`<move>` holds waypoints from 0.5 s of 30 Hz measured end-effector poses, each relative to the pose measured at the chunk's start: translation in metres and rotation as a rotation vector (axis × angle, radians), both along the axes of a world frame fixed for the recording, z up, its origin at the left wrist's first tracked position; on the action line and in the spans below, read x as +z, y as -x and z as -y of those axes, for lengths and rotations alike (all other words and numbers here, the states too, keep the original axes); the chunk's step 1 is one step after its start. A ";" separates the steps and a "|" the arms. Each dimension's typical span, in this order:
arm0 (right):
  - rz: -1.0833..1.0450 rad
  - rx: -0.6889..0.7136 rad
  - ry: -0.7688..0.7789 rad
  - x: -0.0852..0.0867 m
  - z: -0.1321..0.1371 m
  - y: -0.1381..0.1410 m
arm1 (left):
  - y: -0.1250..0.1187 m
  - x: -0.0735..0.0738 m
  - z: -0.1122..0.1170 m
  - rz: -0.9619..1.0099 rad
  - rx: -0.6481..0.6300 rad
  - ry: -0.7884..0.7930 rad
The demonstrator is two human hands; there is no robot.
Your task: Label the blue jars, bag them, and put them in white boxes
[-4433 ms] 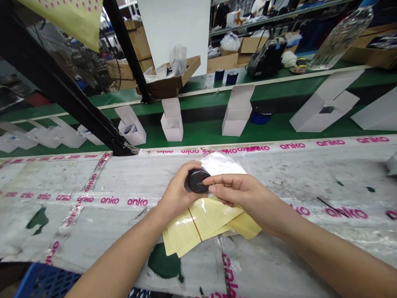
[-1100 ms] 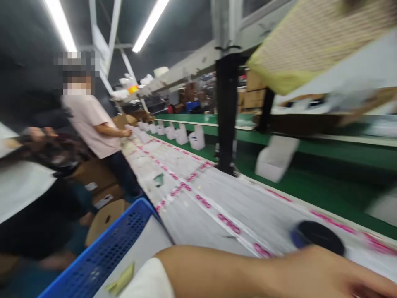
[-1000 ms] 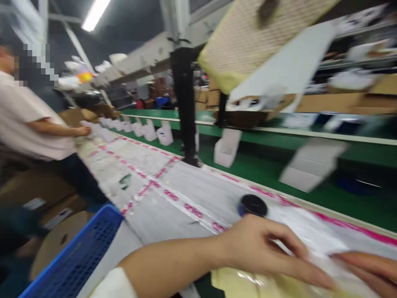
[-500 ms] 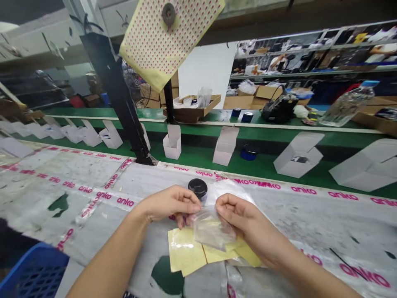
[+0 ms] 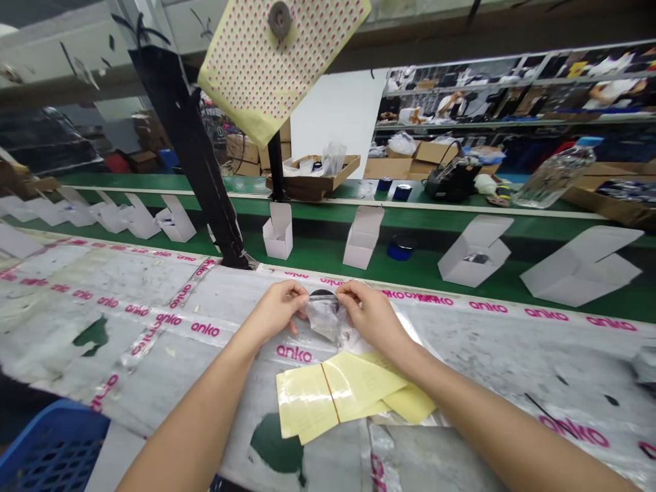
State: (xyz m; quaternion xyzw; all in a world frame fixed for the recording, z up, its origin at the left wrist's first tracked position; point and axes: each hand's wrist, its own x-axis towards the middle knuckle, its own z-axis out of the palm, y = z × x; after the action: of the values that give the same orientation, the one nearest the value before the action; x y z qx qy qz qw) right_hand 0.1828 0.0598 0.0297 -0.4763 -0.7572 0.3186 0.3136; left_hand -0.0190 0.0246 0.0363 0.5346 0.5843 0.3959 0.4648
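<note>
A small clear plastic bag (image 5: 324, 321) is stretched between my two hands. My left hand (image 5: 281, 307) pinches its left top corner, and my right hand (image 5: 365, 311) pinches the right one. Just behind the bag is a round black-topped object (image 5: 322, 292), mostly hidden by the plastic and my fingers; whether the bag touches it I cannot tell. Nearer to me, yellow label sheets (image 5: 353, 386) lie overlapped on the plastic-covered table (image 5: 205, 369).
Open white boxes (image 5: 278, 236) stand along the green belt (image 5: 318, 256) behind the table. A dark blue round item (image 5: 401, 247) sits among them. A blue basket (image 5: 56, 437) is at the lower left. A dotted yellow sheet (image 5: 287, 61) hangs overhead.
Both hands have moved away from me with the plastic bag, off the yellow sheets and up to the black-topped object. The bag now covers part of that object.
</note>
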 end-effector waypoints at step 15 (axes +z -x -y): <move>0.143 0.253 -0.086 0.002 -0.002 -0.016 | 0.005 -0.013 0.004 -0.178 -0.115 -0.216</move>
State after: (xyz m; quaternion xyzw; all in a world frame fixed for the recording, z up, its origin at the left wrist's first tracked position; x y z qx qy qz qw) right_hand 0.1986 0.0619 0.0315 -0.3844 -0.8445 0.2882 0.2364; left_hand -0.0239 0.0201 0.0234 0.6472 0.5455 0.3802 0.3728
